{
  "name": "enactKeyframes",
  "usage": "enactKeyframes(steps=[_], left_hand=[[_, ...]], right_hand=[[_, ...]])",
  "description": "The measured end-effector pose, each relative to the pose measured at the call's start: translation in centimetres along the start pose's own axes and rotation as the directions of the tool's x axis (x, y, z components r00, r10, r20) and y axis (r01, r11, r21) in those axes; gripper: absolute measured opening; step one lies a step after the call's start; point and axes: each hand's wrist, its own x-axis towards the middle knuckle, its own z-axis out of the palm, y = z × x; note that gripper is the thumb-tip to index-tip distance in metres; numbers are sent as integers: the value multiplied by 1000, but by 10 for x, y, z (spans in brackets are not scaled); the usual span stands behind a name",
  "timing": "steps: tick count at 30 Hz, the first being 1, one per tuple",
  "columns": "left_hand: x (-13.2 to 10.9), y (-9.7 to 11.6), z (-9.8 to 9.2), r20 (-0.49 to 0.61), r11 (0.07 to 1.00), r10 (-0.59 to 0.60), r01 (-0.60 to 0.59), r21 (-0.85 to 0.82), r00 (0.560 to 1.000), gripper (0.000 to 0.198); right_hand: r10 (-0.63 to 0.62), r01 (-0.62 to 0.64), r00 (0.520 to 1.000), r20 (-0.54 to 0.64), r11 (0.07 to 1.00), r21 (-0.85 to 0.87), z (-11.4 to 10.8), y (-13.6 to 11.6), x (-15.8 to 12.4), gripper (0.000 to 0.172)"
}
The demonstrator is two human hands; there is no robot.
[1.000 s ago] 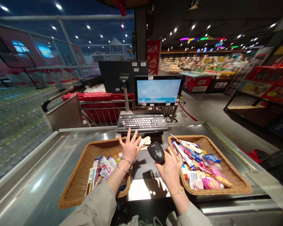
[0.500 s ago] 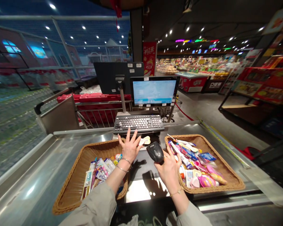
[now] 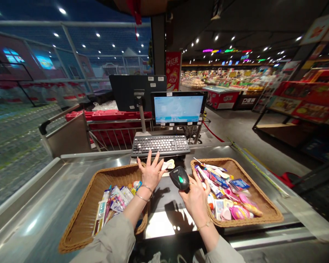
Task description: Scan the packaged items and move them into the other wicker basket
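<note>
My right hand [image 3: 196,199] is wrapped round a black handheld barcode scanner [image 3: 179,178], and a green light shows on the scanner's top. With its fingers spread, my left hand [image 3: 151,175] hovers at the front edge of the black keyboard [image 3: 160,145]; whether the fingertips touch the keys I cannot tell. Beside my left thumb is a small pale-yellow and white packaged item [image 3: 169,164], partly hidden by the hand. A wicker basket [image 3: 79,204] with several packaged goods is under my left forearm. Another wicker basket [image 3: 274,215], fuller with colourful small goods, lies right of the scanner.
Behind the keyboard stand a lit monitor [image 3: 178,108] and a second screen [image 3: 138,93] with its back to me. The metal counter [image 3: 41,208] runs under the baskets. A metal cart with red crates [image 3: 112,116] stands beyond it.
A green light has come on at the scanner. Both hands keep almost the same positions; the view has shifted very slightly.
</note>
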Motion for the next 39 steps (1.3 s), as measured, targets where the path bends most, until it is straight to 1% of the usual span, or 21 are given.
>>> enactKeyframes(steps=[4,9,15,18,20,27,29,35,39], left_hand=[[-1,0,0,-7,1000,7,-7,1,1000,35],[-1,1,-1,-7,1000,1,-1,2,1000,33],[2,7,-1,-12,1000,7,-7,-26,1000,32],[4,12,0,-19,1000,14,-14,-23,1000,33],[5,16,1,-14,1000,21,-21,-22,1000,32],[11,31,4,8,997,52,-51,-58,999,35],[13,36,5,11,997,59,-58,-60,998,36],[17,49,12,19,993,91,-89,-84,996,38],[21,59,17,10,989,105,-103,-106,994,38]], right_hand=[[-5,4,1000,-10,1000,-15,-2,-1,0,23],[21,-21,1000,-12,999,-45,-1,5,-2,30],[45,-48,997,-60,997,-60,-6,10,-4,27],[62,-68,994,-85,996,-63,-8,14,-5,25],[78,-85,992,-98,994,-72,-9,17,-6,29],[128,-141,983,-129,985,-96,-13,36,-10,31],[136,-151,980,-143,984,-99,-15,40,-11,32],[148,-174,965,-215,979,-107,-27,45,-11,27],[192,-219,957,-215,970,-108,-31,52,-13,30]])
